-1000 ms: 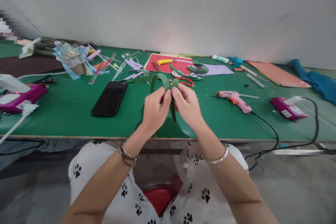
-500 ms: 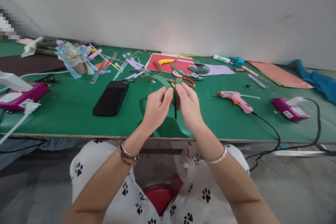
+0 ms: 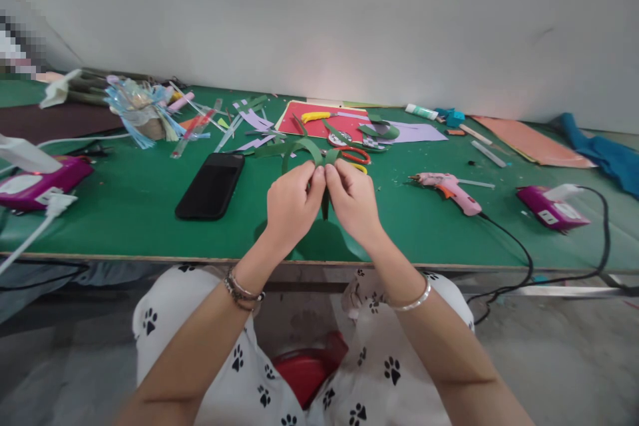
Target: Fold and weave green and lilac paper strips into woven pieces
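Note:
A curled green paper strip (image 3: 305,145) is pinched in both hands above the front middle of the table. My left hand (image 3: 294,198) is closed on it, thumb against forefinger. Thumb to thumb with it, my right hand (image 3: 353,196) is closed on the strip too. A loop of the strip arches up over the left fingers, and a narrow end points down between the hands. Just behind the fingers lie scissors with orange-red and yellow handles (image 3: 357,156); their blades are mostly hidden.
A black phone (image 3: 210,186) lies left of my hands. To the right are a pink glue gun (image 3: 448,192) with its cord and a purple power socket (image 3: 552,208). Red paper (image 3: 319,121), a yellow cutter (image 3: 316,117) and purple paper scraps (image 3: 255,121) lie behind.
My hands have drawn together and shifted slightly left, thumbs now meeting. The green strip's loop stands rounder above the left fingers, and the scissors' yellow handle shows more.

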`<state>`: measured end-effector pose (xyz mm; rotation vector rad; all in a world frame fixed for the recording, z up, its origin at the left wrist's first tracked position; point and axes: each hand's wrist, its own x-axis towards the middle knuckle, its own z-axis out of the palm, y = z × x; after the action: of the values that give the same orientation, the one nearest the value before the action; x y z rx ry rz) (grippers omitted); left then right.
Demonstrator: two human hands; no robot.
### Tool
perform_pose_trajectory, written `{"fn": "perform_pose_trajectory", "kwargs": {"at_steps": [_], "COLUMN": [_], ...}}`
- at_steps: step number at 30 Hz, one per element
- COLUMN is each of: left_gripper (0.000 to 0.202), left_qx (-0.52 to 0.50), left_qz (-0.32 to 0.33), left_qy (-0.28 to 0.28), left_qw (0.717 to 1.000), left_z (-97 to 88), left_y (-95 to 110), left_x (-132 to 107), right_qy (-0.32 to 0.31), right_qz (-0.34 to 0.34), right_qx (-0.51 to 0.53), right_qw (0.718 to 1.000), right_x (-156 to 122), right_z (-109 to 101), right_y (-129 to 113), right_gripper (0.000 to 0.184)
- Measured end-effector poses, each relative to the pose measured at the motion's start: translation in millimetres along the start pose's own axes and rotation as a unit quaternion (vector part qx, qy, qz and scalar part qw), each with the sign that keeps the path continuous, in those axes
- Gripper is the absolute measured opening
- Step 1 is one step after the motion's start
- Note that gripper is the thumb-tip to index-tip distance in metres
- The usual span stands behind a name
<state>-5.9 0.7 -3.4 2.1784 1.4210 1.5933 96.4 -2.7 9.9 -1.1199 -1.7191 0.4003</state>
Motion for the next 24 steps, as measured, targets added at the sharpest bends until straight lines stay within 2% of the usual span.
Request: {"fn": "perform_pose_trajectory", "kwargs": {"at_steps": [4,9,11,13,17,21,24], "left_gripper": [0.033,0.034,0.034,0.033,0.033,0.032,0.032], "left_qx": [-0.058,-0.159,-0.166,-0.144,-0.07,-0.049,-0.066], "left_qz": [-0.012,-0.084,-0.092,-0.071,-0.018,-0.014,-0.009], "left_qy": [0.01,0.028,0.017,-0.007,-0.015,-0.004,0.004], "left_qw": [0.998,0.983,0.982,0.987,0.997,0.999,0.998], "left_z": [0.8,3.4,3.3,2.7,1.8,1.6,2.0], "left_y": [3,8,8,8,5,3,4], "left_x": [0,-3,-3,-2,-1,-1,-2], "right_qy": [0.004,0.025,0.033,0.044,0.037,0.009,0.012], "right_qz": [0.01,0.084,0.099,0.104,0.099,0.03,-0.007], "right_qx": [0.034,0.162,0.19,0.196,0.177,0.055,-0.001], "right_qw": [0.999,0.983,0.976,0.974,0.978,0.998,1.0], "right_x": [-1,-3,-3,-3,-2,-3,-3], "right_z": [2,9,10,10,6,1,0], "right_y": [-2,-4,-5,-4,-2,-2,-3], "right_gripper": [0.032,0.031,0.031,0.031,0.031,0.031,0.029]}}
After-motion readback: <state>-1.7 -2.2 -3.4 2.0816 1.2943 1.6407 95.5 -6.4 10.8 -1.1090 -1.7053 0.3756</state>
